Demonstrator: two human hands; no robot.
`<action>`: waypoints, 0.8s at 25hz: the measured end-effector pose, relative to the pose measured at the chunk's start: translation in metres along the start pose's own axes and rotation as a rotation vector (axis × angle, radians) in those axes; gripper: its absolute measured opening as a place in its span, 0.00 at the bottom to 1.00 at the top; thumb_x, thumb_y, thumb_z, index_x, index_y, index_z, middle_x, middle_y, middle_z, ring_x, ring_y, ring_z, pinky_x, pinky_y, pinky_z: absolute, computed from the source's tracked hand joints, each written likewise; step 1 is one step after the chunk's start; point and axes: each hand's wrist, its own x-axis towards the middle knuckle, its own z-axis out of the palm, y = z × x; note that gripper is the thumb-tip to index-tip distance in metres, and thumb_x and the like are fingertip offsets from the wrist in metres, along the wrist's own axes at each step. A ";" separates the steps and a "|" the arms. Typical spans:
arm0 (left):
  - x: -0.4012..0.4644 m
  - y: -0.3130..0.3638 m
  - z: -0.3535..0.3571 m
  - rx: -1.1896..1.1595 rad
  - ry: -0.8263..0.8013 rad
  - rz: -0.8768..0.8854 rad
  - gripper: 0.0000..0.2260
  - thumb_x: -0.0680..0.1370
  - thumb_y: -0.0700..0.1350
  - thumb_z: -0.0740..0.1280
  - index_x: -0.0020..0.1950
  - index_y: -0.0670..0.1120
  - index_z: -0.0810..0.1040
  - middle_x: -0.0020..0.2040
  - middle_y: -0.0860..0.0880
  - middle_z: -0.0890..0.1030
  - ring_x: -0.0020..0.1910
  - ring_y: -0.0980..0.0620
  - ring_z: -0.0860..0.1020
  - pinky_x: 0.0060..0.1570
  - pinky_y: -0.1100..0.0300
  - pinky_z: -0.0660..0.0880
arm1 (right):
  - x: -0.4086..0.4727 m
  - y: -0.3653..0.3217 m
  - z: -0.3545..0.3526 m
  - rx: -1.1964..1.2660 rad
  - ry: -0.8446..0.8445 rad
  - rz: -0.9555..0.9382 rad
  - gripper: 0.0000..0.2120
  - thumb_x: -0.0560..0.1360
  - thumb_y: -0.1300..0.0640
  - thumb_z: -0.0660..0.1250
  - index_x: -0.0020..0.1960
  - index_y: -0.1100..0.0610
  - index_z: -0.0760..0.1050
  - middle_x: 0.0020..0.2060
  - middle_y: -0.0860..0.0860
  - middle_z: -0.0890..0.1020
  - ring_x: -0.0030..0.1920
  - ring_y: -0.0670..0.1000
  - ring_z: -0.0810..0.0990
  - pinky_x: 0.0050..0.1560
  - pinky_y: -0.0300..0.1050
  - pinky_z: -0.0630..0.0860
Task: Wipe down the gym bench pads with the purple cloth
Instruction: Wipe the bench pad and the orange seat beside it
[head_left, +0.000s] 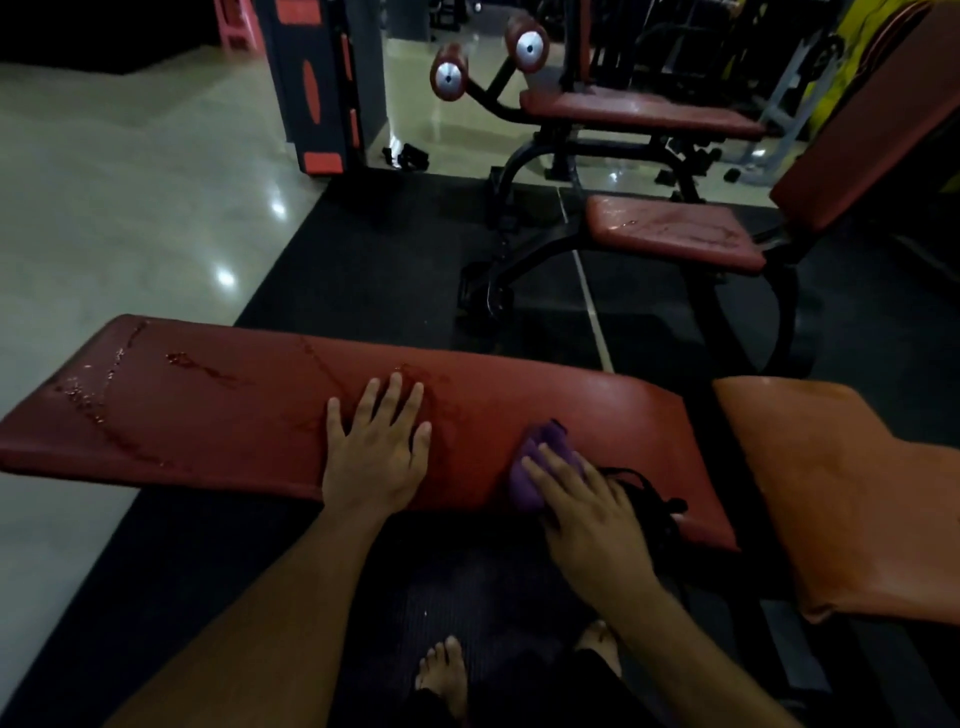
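Bare feet below; left fingers spread on pad, right fingers press purple cloth.

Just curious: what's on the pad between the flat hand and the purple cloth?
Only bare red pad, faintly wet-streaked, separates the left hand from the purple cloth in the head view.

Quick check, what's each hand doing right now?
Left hand: open, flat on the red bench pad, holding nothing.
Right hand: fingers pressing the purple cloth onto the pad.

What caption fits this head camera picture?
Right hand presses bunched purple cloth on wet red padded bench; left hand rests flat.
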 end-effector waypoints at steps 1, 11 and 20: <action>0.000 0.001 0.000 0.004 0.003 -0.008 0.29 0.82 0.61 0.42 0.83 0.57 0.57 0.84 0.53 0.56 0.83 0.50 0.52 0.77 0.34 0.44 | 0.012 0.003 -0.002 0.000 -0.005 0.077 0.27 0.75 0.45 0.56 0.74 0.44 0.69 0.74 0.44 0.70 0.70 0.58 0.72 0.61 0.58 0.74; 0.005 -0.004 -0.020 0.014 -0.213 0.042 0.27 0.85 0.61 0.44 0.84 0.58 0.48 0.84 0.54 0.47 0.83 0.50 0.46 0.77 0.37 0.43 | 0.028 -0.066 0.004 0.149 -0.101 -0.215 0.25 0.74 0.53 0.59 0.70 0.52 0.74 0.71 0.50 0.74 0.70 0.57 0.73 0.67 0.57 0.72; 0.013 -0.078 -0.023 0.018 -0.078 0.006 0.34 0.79 0.68 0.39 0.83 0.58 0.53 0.84 0.55 0.52 0.83 0.53 0.49 0.78 0.36 0.42 | 0.123 0.049 -0.027 0.169 -0.039 0.275 0.34 0.79 0.34 0.47 0.78 0.49 0.60 0.79 0.51 0.61 0.77 0.54 0.60 0.75 0.55 0.62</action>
